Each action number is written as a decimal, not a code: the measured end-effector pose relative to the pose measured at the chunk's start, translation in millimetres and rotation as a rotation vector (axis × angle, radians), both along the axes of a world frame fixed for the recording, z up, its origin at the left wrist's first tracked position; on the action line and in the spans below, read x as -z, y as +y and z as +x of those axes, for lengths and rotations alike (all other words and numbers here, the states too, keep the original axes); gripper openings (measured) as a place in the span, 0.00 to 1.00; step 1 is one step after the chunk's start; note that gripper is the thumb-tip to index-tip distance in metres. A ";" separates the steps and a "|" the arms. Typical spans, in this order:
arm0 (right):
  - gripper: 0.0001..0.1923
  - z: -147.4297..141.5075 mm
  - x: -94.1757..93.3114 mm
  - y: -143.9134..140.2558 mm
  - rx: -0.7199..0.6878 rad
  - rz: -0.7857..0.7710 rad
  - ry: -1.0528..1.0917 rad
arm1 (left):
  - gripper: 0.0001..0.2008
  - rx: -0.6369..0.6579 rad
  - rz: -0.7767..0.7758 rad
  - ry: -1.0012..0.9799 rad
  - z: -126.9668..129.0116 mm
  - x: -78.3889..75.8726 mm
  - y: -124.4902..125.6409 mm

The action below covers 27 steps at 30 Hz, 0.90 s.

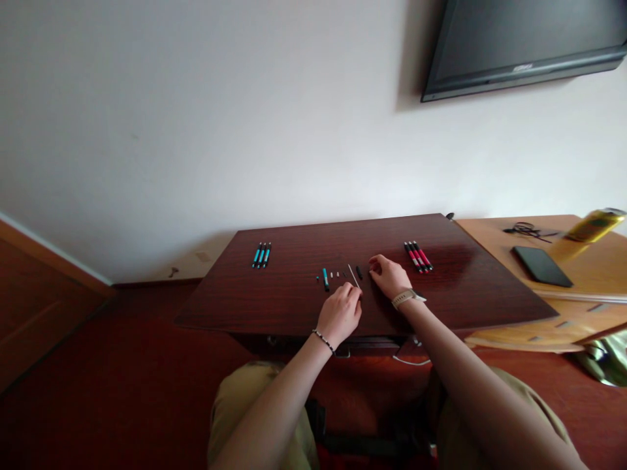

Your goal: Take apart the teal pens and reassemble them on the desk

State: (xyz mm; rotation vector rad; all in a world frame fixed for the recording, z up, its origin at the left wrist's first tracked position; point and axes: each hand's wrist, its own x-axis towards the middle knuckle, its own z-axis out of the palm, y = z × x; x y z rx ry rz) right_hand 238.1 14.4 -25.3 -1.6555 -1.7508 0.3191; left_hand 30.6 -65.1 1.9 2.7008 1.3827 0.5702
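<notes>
At table (289, 314) centre, pen parts (326, 279) are spaced out, seemingly against mixing; blue pens (261, 255) at ten o'clock, red pens (418, 256) at two; left hand (340, 310) and right hand (389, 277) apart, grips unclear.

Surface (294, 310) dark reddish-brown, streaky wood grain; left-side pens (261, 255) bright blue and black, right-side pens (418, 256) pinkish red and black with pale patches; barrel piece (325, 277) blue, black at one end; thin rod (353, 275) whitish; small bits (332, 275) pale; short tube (359, 272) black; bracelet (324, 341) dark-and-light beaded; watch band (402, 298) beige; trousers (255, 391) khaki; can (594, 226) yellow; cabinet (592, 264) light tan; wall (220, 117) off-white
</notes>
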 end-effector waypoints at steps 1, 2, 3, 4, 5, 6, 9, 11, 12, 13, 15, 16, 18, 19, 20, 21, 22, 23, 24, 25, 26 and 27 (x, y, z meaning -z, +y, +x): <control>0.14 -2.3 0.3 1.7 0.007 0.001 0.006 | 0.08 -0.003 -0.002 0.000 0.0 -0.1 -0.1; 0.15 -4.8 0.5 3.3 0.017 0.000 0.009 | 0.08 -0.005 -0.004 0.001 0.1 -0.1 -0.2; 0.15 -7.2 0.6 4.6 0.027 -0.002 0.010 | 0.08 -0.006 -0.004 0.003 0.1 0.0 -0.3; 0.15 -9.6 0.4 5.8 0.035 -0.005 0.012 | 0.07 -0.006 -0.004 0.004 0.1 0.2 -0.2; 0.16 -11.8 0.1 6.7 0.042 -0.011 0.016 | 0.07 -0.007 -0.003 0.006 0.1 0.4 -0.2; 0.16 -13.8 -0.3 7.4 0.046 -0.019 0.019 | 0.07 -0.007 -0.002 0.007 0.1 0.6 0.0; 0.16 -18.2 -2.0 8.1 0.054 -0.044 0.029 | 0.07 -0.012 -0.007 0.014 0.0 1.6 0.7; 0.16 -19.6 -2.8 7.6 0.058 -0.056 0.039 | 0.06 -0.013 -0.009 0.016 -0.1 2.0 1.2; 0.17 -19.9 -2.8 7.2 0.058 -0.057 0.044 | 0.06 -0.010 -0.007 0.015 -0.1 2.1 1.5; 0.17 -20.0 -2.5 6.7 0.055 -0.055 0.048 | 0.06 -0.007 -0.003 0.014 -0.1 2.1 1.6; 0.18 -19.6 -1.4 5.2 0.040 -0.040 0.053 | 0.06 0.000 0.005 0.012 -0.2 2.0 1.9; 0.19 -19.2 -0.6 4.3 0.031 -0.029 0.051 | 0.06 0.002 0.006 0.013 -0.3 1.8 2.0; 0.20 -18.3 0.6 1.5 0.014 -0.004 0.041 | 0.06 0.003 0.004 0.014 -0.5 1.8 2.2; 0.21 -17.7 1.0 -0.4 0.010 0.007 0.030 | 0.06 0.004 0.003 0.013 -0.7 1.9 2.4; 0.21 -17.2 1.1 -2.8 0.011 0.018 0.018 | 0.06 0.006 0.002 0.011 -0.8 2.2 2.6; 0.20 -16.7 1.0 -5.7 0.016 0.028 0.004 | 0.06 0.009 0.003 0.009 -0.9 2.6 2.9; 0.20 -16.3 0.6 -9.3 0.025 0.037 -0.010 | 0.07 0.012 0.005 0.005 -1.0 3.1 3.2; 0.18 -16.1 0.0 -13.5 0.045 0.044 -0.023 | 0.07 0.015 0.007 0.002 -1.1 3.6 3.6; 0.16 -16.3 -0.7 -18.3 0.058 0.047 -0.038 | 0.07 0.016 0.009 0.000 -1.1 4.2 3.9; 0.13 -16.9 -1.6 -23.8 0.068 0.045 -0.051 | 0.07 0.016 0.011 0.000 -1.0 4.6 4.2; 0.10 -17.9 -2.5 -29.8 0.058 0.033 -0.062 | 0.07 0.015 0.011 0.003 -0.9 4.8 4.5; 0.07 -19.3 -3.6 -36.2 0.044 0.013 -0.074 | 0.07 0.012 0.010 0.007 -0.7 4.9 4.7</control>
